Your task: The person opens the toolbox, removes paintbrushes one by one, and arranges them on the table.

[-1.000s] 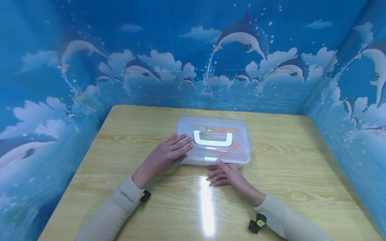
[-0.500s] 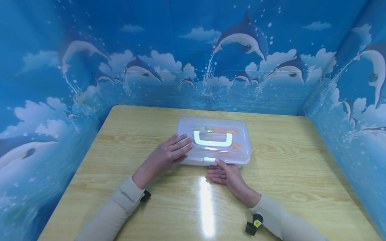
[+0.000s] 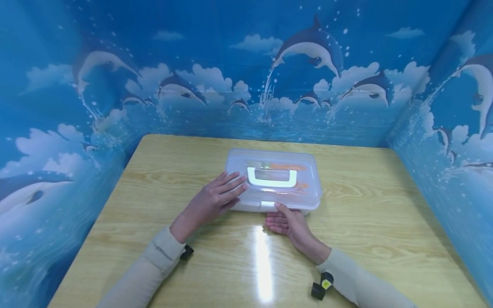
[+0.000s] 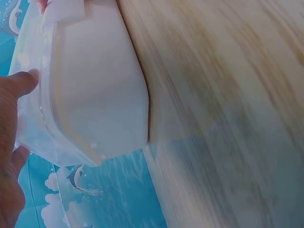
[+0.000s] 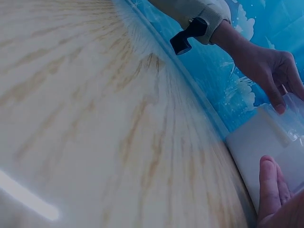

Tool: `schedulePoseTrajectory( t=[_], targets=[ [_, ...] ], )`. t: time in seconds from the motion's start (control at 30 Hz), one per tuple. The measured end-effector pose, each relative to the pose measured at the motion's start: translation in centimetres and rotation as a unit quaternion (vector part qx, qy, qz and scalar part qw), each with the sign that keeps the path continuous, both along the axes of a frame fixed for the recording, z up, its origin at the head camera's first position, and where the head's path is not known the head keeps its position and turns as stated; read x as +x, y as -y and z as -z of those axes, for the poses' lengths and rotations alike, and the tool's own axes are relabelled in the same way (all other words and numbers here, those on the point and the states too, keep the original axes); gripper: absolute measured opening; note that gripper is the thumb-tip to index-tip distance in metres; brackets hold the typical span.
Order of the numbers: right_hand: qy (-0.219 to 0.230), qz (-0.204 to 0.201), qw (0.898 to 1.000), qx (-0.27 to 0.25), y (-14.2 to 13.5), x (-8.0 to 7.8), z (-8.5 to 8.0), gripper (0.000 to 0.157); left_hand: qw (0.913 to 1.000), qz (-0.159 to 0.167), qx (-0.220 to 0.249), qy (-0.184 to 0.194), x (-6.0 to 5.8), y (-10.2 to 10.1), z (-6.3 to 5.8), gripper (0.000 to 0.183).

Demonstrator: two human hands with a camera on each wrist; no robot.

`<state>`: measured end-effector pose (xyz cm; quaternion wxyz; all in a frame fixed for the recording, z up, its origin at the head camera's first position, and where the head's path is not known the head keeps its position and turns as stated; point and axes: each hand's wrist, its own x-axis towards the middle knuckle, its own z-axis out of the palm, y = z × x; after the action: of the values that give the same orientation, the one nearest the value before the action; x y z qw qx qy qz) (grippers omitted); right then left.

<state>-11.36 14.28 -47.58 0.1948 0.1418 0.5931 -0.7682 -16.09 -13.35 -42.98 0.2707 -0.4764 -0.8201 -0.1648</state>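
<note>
A plastic box with a clear lid (image 3: 236,160) and a white base (image 4: 99,80) sits closed on the table. On its lid lies a white handle (image 3: 271,183); a white latch (image 3: 267,205) is at the front middle. My left hand (image 3: 213,196) rests on the lid's left side with fingers spread and straight. At the latch, the thumb of my right hand (image 3: 295,226) touches its lower right edge. The other fingers (image 5: 269,187) extend in front of the box wall, not curled round anything. Orange items (image 3: 286,167) show blurred through the lid.
The box stands on a wood-grain table (image 3: 366,214) near its far edge. A blue curtain (image 3: 215,47) printed with dolphins hangs behind the table and along its sides. A black device (image 3: 321,285) is strapped at the right cuff, another (image 3: 187,252) at the left.
My right wrist and forearm have shifted slightly left, and the right fingers have drawn closer together. The left hand and the box have stayed in place.
</note>
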Motion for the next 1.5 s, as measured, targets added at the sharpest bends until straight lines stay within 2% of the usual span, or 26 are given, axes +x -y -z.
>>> schedulePoseTrajectory(
  t=[0.63,0.93,1.17,1.33,1.5],
  targets=[
    [-0.017,0.028,0.999,0.032,0.7,0.1,-0.2,0.05,0.9996,0.008,0.019,0.021,0.0,0.0,0.1,0.057],
    [-0.033,0.035,0.999,0.009,0.8,0.3,0.0,0.049,0.9991,0.009,0.019,0.037,0.2,0.0,-0.1,0.055],
    [-0.022,0.057,0.998,-0.021,1.1,0.6,0.2,0.053,0.9986,0.011,0.025,0.046,0.1,-0.1,0.1,0.055],
    [-0.008,0.078,0.997,-0.016,1.4,0.6,0.3,0.051,0.9984,0.011,0.028,0.048,0.2,-0.1,0.1,0.056],
    [-0.019,0.073,0.997,0.007,1.6,0.5,-0.2,0.049,0.9982,0.01,0.03,0.051,0.1,-0.1,0.1,0.056]
  ],
)
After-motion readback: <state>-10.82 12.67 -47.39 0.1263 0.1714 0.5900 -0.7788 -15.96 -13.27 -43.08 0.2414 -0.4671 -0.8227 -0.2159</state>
